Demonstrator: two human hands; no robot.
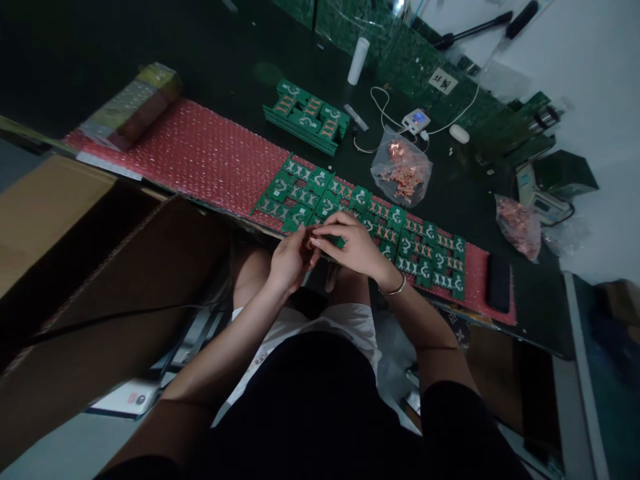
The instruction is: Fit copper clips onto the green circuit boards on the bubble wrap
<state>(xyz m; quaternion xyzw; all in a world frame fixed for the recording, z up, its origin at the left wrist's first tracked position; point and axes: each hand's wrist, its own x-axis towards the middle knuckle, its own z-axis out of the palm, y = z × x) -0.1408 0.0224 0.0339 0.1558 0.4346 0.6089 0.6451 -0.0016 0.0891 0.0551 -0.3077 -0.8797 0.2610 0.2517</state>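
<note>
My left hand [289,259] and my right hand [353,245] meet at the near edge of the dark table, fingers curled together around a small green circuit board piece [336,241] with a tiny part I cannot make out. Just beyond them, rows of green circuit boards [360,210] with copper parts lie on a red bubble-wrap sheet [200,153]. A bracelet circles my right wrist.
A stack of green boards [306,117] sits further back. Two clear bags of copper parts [403,170] [519,223] lie to the right, beside a small white device with cables [416,121], a white tube [358,61] and a black phone [499,283]. An open cardboard box [90,280] stands at left.
</note>
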